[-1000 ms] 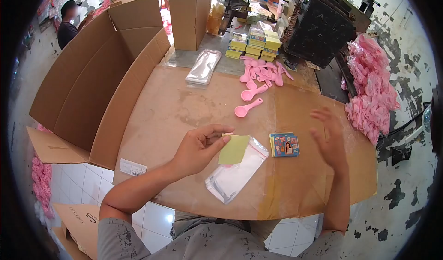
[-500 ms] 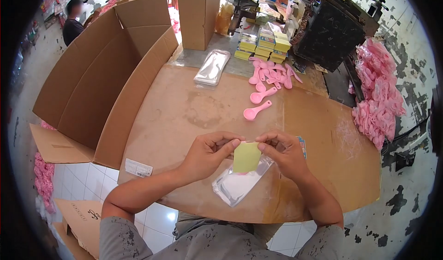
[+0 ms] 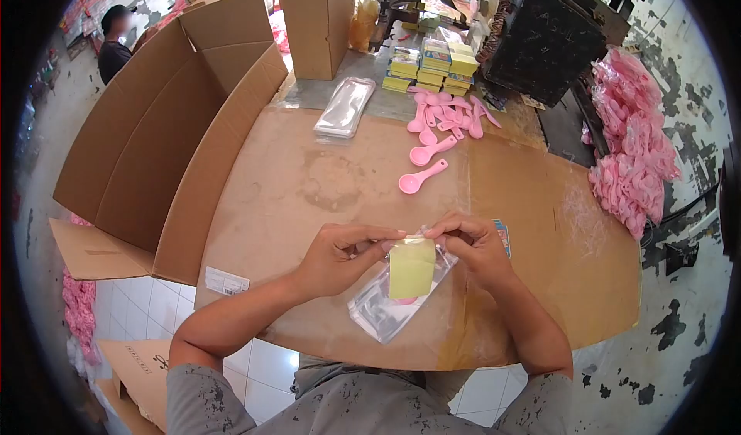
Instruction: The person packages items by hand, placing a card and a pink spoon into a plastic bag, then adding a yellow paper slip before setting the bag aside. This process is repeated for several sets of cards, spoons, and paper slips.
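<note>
My left hand (image 3: 340, 259) pinches the upper left of a clear plastic bag that has a yellow-green card (image 3: 411, 271) inside. At its upper right, my right hand (image 3: 475, 248) grips the same bag. A bit of pink shows below the card. Under it lie more clear bags (image 3: 378, 315) on the cardboard-covered table (image 3: 285, 196). Two pink spoons (image 3: 421, 176) lie beyond my hands, with a pile of pink spoons (image 3: 448, 113) behind them. Partly hidden by my right hand is a stack of printed cards (image 3: 502, 238).
A large open carton (image 3: 170, 126) stands at the left, an upright box (image 3: 316, 30) at the back. Clear bags (image 3: 345, 108), card stacks (image 3: 432, 64) and a black machine (image 3: 544, 41) are at the far side. Bagged pink items (image 3: 633, 142) hang right. A person (image 3: 114, 45) is far left.
The top of the bag is now folded over the card's upper edge between my fingers. The view has shifted slightly, moving the background left and up.
</note>
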The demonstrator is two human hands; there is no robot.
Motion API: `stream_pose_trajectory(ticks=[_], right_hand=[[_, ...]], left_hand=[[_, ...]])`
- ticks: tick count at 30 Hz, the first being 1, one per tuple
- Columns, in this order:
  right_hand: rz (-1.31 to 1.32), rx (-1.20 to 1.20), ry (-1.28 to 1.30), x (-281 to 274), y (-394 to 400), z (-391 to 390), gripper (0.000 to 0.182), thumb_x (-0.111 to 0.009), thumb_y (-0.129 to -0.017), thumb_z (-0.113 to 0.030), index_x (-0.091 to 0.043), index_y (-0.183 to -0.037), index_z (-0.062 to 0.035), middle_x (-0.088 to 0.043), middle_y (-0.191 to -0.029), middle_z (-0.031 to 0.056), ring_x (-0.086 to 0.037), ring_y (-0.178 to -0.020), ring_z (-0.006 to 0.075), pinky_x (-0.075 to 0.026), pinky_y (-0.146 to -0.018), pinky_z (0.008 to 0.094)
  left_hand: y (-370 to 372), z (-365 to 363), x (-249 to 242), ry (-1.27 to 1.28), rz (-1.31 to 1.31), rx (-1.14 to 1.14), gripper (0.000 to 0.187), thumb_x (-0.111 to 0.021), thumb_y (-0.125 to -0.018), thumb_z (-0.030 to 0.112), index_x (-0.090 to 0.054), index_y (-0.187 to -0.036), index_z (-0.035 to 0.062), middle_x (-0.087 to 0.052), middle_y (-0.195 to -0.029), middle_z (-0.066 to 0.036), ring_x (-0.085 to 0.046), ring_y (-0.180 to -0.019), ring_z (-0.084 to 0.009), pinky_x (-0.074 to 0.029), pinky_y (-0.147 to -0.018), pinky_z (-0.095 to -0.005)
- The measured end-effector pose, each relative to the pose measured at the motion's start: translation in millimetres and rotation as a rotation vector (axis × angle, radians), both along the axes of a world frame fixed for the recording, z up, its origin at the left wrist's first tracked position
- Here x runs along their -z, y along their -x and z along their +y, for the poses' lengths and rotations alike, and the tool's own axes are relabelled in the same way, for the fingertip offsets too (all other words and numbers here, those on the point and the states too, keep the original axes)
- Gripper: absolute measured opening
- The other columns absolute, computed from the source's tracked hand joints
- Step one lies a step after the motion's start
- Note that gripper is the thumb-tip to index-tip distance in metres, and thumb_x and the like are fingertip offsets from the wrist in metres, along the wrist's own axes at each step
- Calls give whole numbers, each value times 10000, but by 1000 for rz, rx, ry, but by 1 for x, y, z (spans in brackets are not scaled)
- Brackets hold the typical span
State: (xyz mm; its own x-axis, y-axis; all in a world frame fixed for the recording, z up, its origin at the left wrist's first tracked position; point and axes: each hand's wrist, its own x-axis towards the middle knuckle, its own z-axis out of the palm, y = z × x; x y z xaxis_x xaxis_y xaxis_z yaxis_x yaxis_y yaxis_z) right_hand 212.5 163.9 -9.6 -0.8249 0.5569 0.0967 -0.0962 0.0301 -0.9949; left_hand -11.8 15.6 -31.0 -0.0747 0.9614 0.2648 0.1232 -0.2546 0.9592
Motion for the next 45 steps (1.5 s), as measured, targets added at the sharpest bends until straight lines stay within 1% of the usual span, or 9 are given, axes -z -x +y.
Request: stream_pose_trajectory(ticks=[8, 19, 29, 32, 38, 40, 42, 44, 45], right_hand=[[-71, -20, -56, 3, -6, 2, 152, -699, -963, -25, -758, -1091, 31, -703, -1090, 91, -688, -846, 117, -573, -709, 256], [-122, -20, 99, 5, -6, 6, 296, -717, -960, -39, -669, -1246, 22, -704, -1042, 62, -671, -842, 107, -551, -771, 252], [-251, -141, -133, -4, -10, -2, 325, -742, -938, -67, -659, -1238, 28, -716, -992, 27, -652, -854, 76, -521, -770, 262], [-232, -120, -170, -10, -9, -3, 289, -732, -943, -56, -669, -1212, 31, -721, -991, 34, -659, -873, 75, -524, -777, 263], [-179, -65, -162, -36, -13, 1, 265, -734, -937, -72, -691, -1184, 13, -729, -1018, 54, -675, -918, 110, -536, -821, 297], [-293, 17, -462, -34, -29, 23, 277, -739, -933, -93, -694, -1189, 2, -735, -1048, 74, -689, -942, 151, -540, -850, 324], [-378, 166, -648, -37, -45, 38, 289, -739, -928, -106, -697, -1196, -8, -733, -1084, 102, -692, -994, 204, -531, -893, 353], [-447, 270, -754, -35, -63, 52, 295, -742, -923, -120, -702, -1197, -16, -726, -1116, 121, -685, -1049, 241, -521, -926, 368], [-475, 302, -767, -28, -74, 60, 296, -745, -920, -128, -706, -1193, -20, -720, -1130, 125, -677, -1079, 251, -515, -938, 369]], left_hand=[[-4, 0, -1, 221, -370, 59, 264, -618, -1044, 101, -689, -1237, -64, -726, -1199, -134, -720, -1036, -180, -624, -884, -325], [-5, 6, 3, 271, -293, 59, 303, -626, -1033, 56, -642, -1319, -41, -740, -1142, -120, -720, -999, -149, -617, -879, -294], [-3, 3, -5, 177, -261, -31, 313, -635, -1030, 67, -638, -1326, -33, -728, -1165, -109, -702, -1054, -155, -603, -915, -306], [-17, 5, -15, 49, -468, -90, 298, -634, -1029, 64, -627, -1309, -40, -716, -1163, -98, -708, -1022, -143, -603, -882, -287], [11, 1, -15, 289, -274, 210, 265, -689, -995, 80, -623, -1238, -5, -711, -1127, -73, -712, -944, -134, -599, -772, -288], [30, -2, -18, 171, -175, -32, 263, -652, -1018, 87, -603, -1253, -19, -699, -1177, -96, -726, -925, -168, -605, -753, -307], [43, 0, -23, -170, -382, -517, 247, -570, -1065, 139, -600, -1242, -30, -683, -1237, -129, -719, -1001, -188, -598, -828, -325], [43, 5, -78, -438, -792, -630, 294, -486, -1099, 194, -585, -1267, -26, -661, -1293, -157, -685, -1100, -183, -567, -934, -340], [45, 7, -74, -425, -752, -622, 311, -475, -1103, 207, -578, -1287, -22, -660, -1299, -153, -677, -1122, -183, -554, -960, -340]])
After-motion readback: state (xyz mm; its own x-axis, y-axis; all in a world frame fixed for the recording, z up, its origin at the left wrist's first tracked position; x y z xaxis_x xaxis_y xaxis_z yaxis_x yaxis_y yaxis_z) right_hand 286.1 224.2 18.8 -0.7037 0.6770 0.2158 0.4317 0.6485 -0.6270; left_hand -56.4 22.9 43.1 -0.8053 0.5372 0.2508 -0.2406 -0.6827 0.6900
